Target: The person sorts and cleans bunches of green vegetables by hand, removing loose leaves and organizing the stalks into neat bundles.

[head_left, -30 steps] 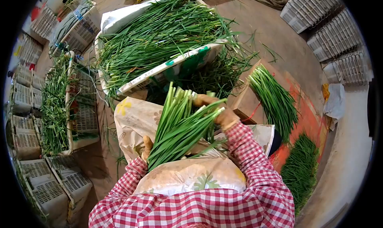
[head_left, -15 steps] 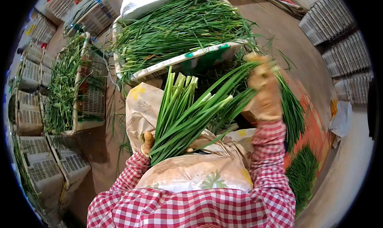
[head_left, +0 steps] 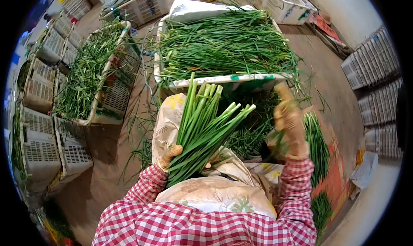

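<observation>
My left hand (head_left: 170,157), in a tan glove, is closed around a bunch of garlic chives (head_left: 204,136) above my lap. The pale stem ends point up and away, and the green leaves fan down toward me. My right hand (head_left: 291,119) is raised on the right, apart from the bunch and smeared by motion. A blurred bit of green shows beside it, but whether the fingers hold it is unclear. Just right of that hand lies a pile of chives (head_left: 316,147). A large white crate (head_left: 228,79) heaped with loose chives (head_left: 223,44) stands ahead.
On the left, a white crate (head_left: 114,91) holds leafy green scraps. Further left stand several white crates (head_left: 41,138). Stacked crates (head_left: 372,63) line the right wall. Loose greens (head_left: 249,136) lie under the front crate. A patterned apron (head_left: 215,194) covers my lap.
My right hand has drawn away from the bunch, and the long leaves that stretched between them are gone from there. My left hand still grips the bunch. The view has tilted and shifted.
</observation>
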Demonstrator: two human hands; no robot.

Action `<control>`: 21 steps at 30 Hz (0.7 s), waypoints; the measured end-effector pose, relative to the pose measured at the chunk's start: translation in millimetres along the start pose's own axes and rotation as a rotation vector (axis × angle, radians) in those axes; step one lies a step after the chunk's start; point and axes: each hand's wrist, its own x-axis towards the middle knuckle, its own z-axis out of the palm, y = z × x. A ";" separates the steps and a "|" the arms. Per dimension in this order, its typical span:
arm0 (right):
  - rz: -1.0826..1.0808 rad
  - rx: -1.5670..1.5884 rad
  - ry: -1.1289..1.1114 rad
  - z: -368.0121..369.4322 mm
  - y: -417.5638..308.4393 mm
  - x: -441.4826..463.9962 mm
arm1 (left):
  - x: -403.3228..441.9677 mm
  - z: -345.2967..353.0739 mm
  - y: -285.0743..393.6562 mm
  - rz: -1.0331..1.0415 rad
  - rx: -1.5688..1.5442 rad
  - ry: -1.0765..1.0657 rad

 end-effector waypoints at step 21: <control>-0.397 -0.497 0.095 13.0 75.4 10.7 | 36.9 5.9 10.5 -0.012 -0.002 -0.174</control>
